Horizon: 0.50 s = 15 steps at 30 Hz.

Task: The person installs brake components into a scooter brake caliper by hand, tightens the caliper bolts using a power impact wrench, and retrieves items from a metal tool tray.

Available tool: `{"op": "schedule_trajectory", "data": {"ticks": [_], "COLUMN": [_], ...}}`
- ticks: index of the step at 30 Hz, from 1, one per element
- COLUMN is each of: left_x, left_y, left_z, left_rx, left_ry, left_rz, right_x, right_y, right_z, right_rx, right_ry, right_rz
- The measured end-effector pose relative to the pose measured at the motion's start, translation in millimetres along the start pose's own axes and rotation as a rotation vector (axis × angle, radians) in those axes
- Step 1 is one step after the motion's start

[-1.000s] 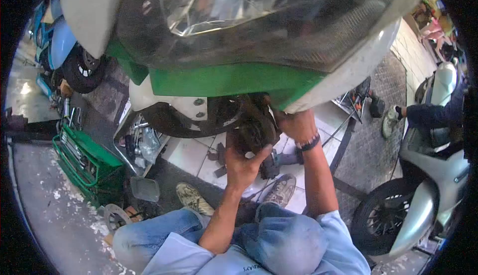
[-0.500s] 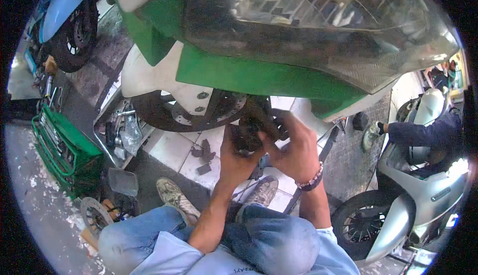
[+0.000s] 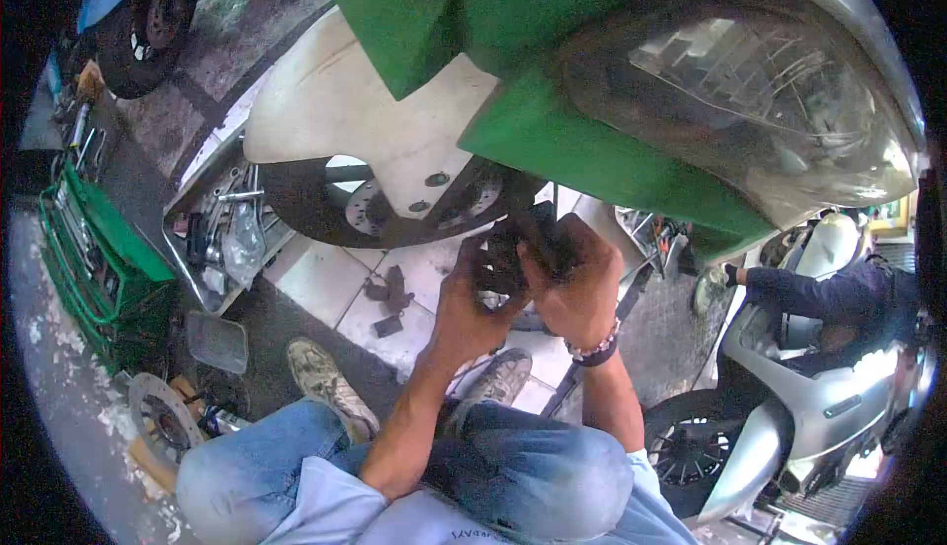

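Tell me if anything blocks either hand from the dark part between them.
Nothing visible does: the left hand holds the dark part and the right hand is up against it, though they hide much of it.

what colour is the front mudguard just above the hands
White; the mudguard shows best in the head view.

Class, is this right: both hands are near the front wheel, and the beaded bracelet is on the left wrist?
Wrong wrist: the head view shows the beaded bracelet on the right wrist. The left hand and right hand are near the front wheel.
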<state>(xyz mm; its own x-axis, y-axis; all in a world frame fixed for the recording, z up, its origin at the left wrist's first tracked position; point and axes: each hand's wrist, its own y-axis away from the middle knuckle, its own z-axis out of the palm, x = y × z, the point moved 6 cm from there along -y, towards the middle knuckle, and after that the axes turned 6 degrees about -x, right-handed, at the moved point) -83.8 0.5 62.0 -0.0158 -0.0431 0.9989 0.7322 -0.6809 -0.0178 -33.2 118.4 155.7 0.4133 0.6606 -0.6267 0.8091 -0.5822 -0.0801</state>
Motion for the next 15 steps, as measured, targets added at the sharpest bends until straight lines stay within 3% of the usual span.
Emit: {"op": "schedule_trajectory", "data": {"ticks": [5, 7, 15], "left_x": [-25, -19, -11], "left_y": [-5, -9, -16], "left_z": [-4, -8, -14], "left_rx": [-0.056, -0.047, -0.091], "left_ry": [0.195, 0.025, -0.086], "left_rz": [-0.036, -0.072, -0.117], "right_x": [-14, -24, -44], "right_y": [-5, -7, -19], "right_z": [3, 3, 2], "right_rx": [0.05, -0.005, -0.344], "right_ry": [-0.093, 0.205, 0.59], "right_rz": [-0.029, -0.093, -0.118]}}
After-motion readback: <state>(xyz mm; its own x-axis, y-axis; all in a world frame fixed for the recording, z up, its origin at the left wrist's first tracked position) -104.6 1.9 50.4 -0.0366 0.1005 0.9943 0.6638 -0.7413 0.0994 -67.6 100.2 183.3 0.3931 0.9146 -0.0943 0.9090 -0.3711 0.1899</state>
